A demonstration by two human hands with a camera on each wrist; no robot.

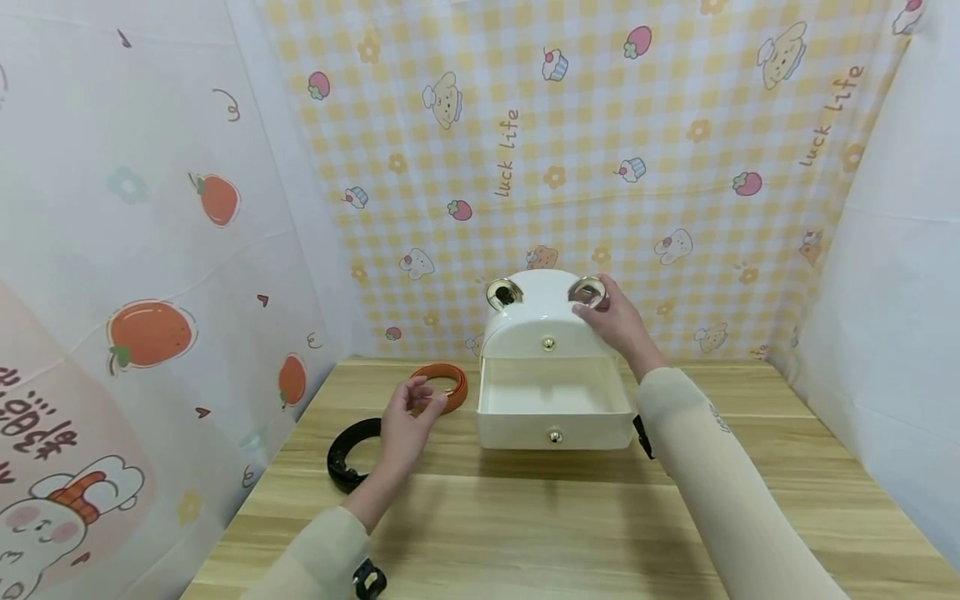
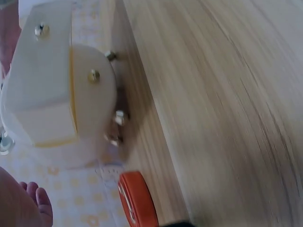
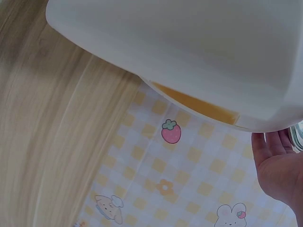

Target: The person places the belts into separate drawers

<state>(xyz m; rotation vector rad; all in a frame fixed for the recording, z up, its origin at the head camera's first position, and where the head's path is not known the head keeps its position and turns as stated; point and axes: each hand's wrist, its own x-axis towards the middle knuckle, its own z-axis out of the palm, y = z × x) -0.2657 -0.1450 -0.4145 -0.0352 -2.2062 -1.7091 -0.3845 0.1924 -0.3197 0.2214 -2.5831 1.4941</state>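
Note:
A glossy white drawer box [image 1: 551,431] with a rounded top stands on the table, its lower drawer [image 3: 161,38] pulled out toward me. Two gold-rimmed round pieces stick up from its top like eyes, and small gold knobs sit on its fronts. My right hand [image 1: 618,321] grips the right gold-rimmed piece [image 1: 588,292], thumb in front and fingers behind. To the left of the box, my left hand [image 1: 405,425] hovers with loosely bent fingers and holds nothing. Behind it lies a coiled orange belt [image 1: 457,398]; beside it is a coiled black belt [image 1: 341,450].
The wooden table [image 1: 525,525] runs back to a yellow-checked curtain [image 1: 487,150]. A printed white curtain [image 1: 247,192] borders the left side and a plain white one [image 1: 892,275] the right. A black wrist strap [image 1: 369,579] shows on the left sleeve.

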